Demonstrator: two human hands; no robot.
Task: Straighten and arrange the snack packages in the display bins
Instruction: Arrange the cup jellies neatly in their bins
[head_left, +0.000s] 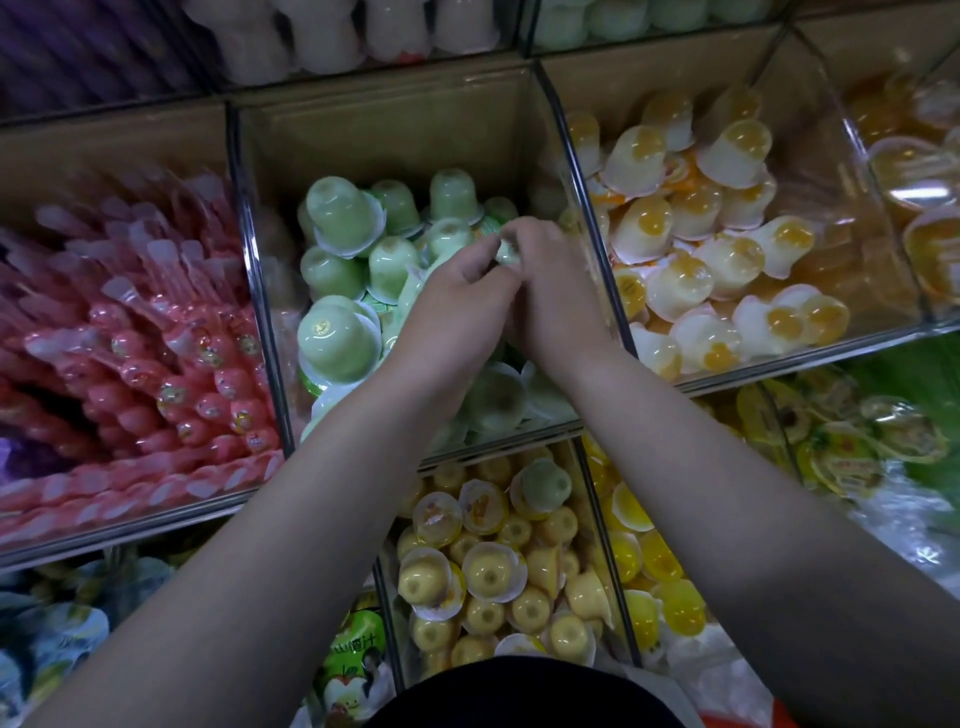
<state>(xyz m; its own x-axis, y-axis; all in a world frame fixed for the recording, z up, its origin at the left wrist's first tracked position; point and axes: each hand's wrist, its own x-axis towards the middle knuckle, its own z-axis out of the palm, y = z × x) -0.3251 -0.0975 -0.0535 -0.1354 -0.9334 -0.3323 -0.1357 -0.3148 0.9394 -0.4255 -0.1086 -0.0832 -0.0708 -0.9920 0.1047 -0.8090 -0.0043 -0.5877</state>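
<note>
1 head view, steeply downward, close over display bins (389, 130)

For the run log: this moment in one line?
bin: middle bin | item: green jelly cup | left hand: pinches cup | right hand: grips same cup

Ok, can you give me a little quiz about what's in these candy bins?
1. True or false: the left hand and right hand pinch one small cup above the green cups.
2. What lies left of those? A pink sticks, B red apples, C blue bottles.
3. Fill in: the odd cup among the yellow cups below is coloured ___.
Key: 1 true; 2 A; 3 green.
</note>
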